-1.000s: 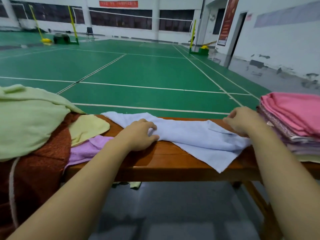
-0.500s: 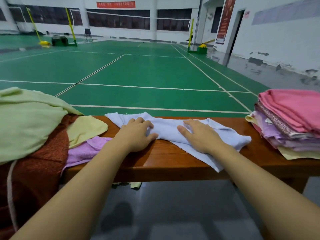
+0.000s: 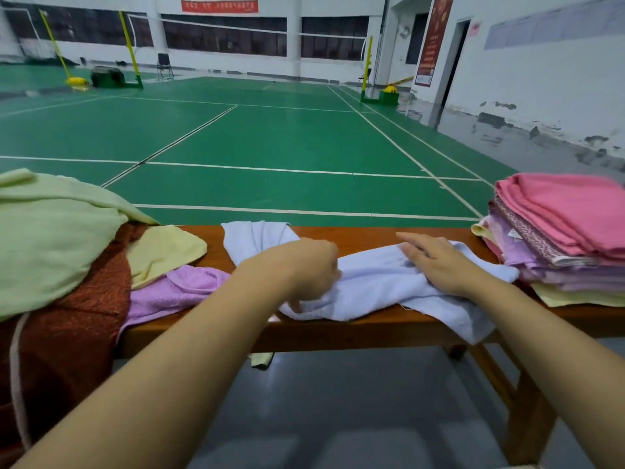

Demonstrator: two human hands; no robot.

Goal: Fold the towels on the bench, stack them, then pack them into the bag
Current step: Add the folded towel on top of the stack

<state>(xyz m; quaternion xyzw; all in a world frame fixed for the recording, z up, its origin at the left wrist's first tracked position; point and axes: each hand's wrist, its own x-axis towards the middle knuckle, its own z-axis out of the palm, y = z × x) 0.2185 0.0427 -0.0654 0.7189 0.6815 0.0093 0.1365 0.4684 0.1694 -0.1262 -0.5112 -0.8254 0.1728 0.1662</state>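
A pale blue towel [image 3: 375, 282] lies crumpled across the middle of the wooden bench [image 3: 365, 330], one corner hanging over the front edge. My left hand [image 3: 304, 269] grips the towel's near left edge with curled fingers. My right hand [image 3: 436, 262] presses flat on the towel's right part with straight fingers. A stack of folded towels [image 3: 568, 242], pink on top, sits at the bench's right end. Unfolded towels lie at the left: a purple one [image 3: 169, 292], a yellow one [image 3: 162, 252] and a large light green one [image 3: 47, 231]. No bag can be made out for certain.
A rust-red fabric [image 3: 67, 340] with a pale cord lies under the left pile and hangs down. Beyond the bench stretches a green badminton court [image 3: 270, 143] with net posts. Grey floor [image 3: 338, 418] lies below the bench.
My left hand has moved right and toward me and now grips the blue towel's near edge. My right hand has slid right along the towel, which is more bunched.
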